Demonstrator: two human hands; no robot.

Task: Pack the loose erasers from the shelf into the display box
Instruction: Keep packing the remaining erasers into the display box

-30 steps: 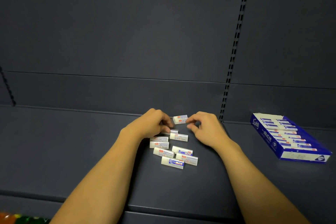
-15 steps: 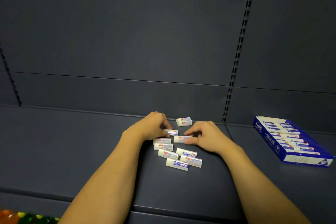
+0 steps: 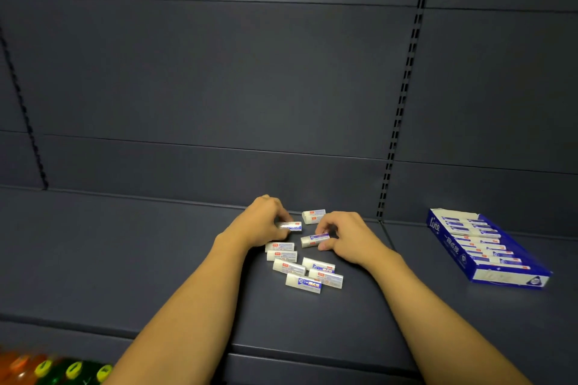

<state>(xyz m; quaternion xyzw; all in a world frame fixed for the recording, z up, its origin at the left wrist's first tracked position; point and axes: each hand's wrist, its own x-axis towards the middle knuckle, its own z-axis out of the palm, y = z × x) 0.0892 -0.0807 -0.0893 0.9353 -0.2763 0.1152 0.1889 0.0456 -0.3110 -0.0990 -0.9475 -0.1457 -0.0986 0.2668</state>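
Several white erasers with blue and red sleeves lie loose in a cluster (image 3: 302, 269) on the dark shelf (image 3: 125, 259). My left hand (image 3: 261, 223) pinches one eraser (image 3: 291, 226) at the cluster's far left. My right hand (image 3: 345, 236) pinches another eraser (image 3: 314, 239) between thumb and fingers. One eraser (image 3: 313, 216) lies alone just behind both hands. The blue display box (image 3: 450, 251) sits to the right on the shelf, with a row of erasers inside.
The shelf's back wall rises close behind the hands, with a slotted upright (image 3: 384, 184) between cluster and box. Colourful bottle caps (image 3: 62, 369) show below the shelf's front edge at the bottom left.
My right hand let go of the far eraser, which now lies on the shelf, and came nearer to pinch another one. My left hand's eraser shows more clearly.
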